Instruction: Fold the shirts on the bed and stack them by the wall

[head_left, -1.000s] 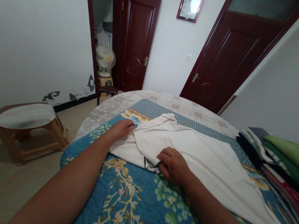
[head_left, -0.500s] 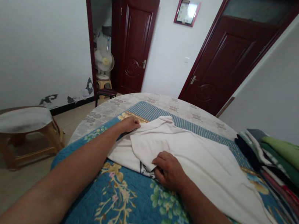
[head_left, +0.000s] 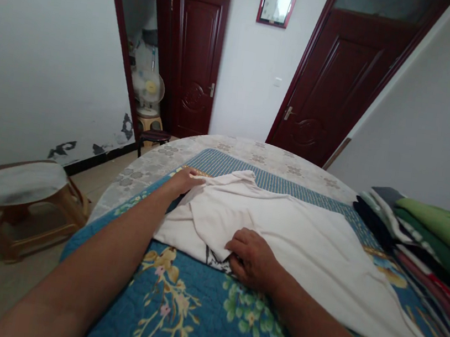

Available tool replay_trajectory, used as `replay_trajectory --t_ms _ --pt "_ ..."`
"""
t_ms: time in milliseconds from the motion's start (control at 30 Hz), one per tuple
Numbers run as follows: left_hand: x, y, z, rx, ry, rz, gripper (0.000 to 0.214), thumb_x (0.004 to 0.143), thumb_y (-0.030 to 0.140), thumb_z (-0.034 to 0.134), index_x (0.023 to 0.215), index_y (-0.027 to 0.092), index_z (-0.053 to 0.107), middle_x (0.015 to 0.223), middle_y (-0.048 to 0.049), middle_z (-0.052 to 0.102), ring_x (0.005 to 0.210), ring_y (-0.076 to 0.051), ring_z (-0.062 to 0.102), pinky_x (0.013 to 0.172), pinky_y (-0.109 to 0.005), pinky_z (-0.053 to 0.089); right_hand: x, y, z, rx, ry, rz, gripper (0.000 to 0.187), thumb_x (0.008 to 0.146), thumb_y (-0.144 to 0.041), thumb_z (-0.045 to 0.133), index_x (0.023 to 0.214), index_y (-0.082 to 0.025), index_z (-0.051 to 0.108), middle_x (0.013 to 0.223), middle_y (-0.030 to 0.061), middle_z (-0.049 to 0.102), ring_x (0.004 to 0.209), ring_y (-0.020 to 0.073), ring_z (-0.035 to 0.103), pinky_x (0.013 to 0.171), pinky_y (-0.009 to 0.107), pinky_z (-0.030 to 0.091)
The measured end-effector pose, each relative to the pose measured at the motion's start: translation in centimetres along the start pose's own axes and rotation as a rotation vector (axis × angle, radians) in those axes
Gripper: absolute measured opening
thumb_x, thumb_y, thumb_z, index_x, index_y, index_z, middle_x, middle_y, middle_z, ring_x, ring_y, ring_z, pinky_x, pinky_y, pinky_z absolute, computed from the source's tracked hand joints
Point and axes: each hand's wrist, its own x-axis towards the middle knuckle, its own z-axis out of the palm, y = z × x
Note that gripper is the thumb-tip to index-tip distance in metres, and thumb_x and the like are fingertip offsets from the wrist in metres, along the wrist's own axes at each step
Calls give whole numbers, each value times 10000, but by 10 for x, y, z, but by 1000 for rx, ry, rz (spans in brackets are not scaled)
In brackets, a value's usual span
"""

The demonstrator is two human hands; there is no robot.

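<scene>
A white shirt [head_left: 300,229] lies spread across the blue floral quilted cloth [head_left: 170,317], with a folded-over part [head_left: 217,226] near its left end. A bit of black print shows beneath that fold. My left hand [head_left: 184,181] is closed on the shirt's far left edge, its fingertips partly hidden by the fabric. Nearer to me, my right hand [head_left: 252,259] pinches the folded-over corner beside the print.
Several folded garments [head_left: 433,237] are stacked at the table's right side. Under the quilted cloth is a patterned pale tablecloth [head_left: 131,178]. A stool [head_left: 25,190] stands on the floor to the left. Dark red doors [head_left: 199,53] and a fan [head_left: 148,88] are beyond.
My left hand has shifted slightly up and left with the shirt edge, and its fingers look a little straighter. The right hand keeps its pinch. The camera view has tilted slightly.
</scene>
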Motion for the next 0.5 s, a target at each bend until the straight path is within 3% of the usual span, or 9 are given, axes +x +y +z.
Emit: replay_trajectory --t_ms 67,233,367,500 --pt "0 -2 -2 57 57 41 313 792 344 713 1050 177 767 908 -66 766 802 -211 681 669 -266 471 0 0 0 -9 4 -3 132 828 -164 603 930 -221 664 897 60 624 867 228 550 771 354 385" --pt "4 -7 -8 152 140 12 153 843 242 622 839 168 757 925 -112 772 966 -262 689 818 -300 492 -1 -1 0 -25 5 -12 150 843 -163 603 962 -223 672 906 60 632 875 228 550 778 350 391" --pt "3 -5 -9 174 147 -24 113 835 204 629 812 176 736 959 -114 779 1018 -259 690 867 -300 500 -2 0 -1 -17 10 -26 144 848 -177 613 968 -222 678 898 59 627 869 229 553 775 351 396" --pt "-3 -4 -13 132 121 -88 141 844 198 631 933 168 736 915 -105 781 875 -226 724 780 -288 525 -3 0 -2 -26 -3 -69 155 888 -188 626 1021 -227 695 923 65 641 874 229 560 781 351 401"
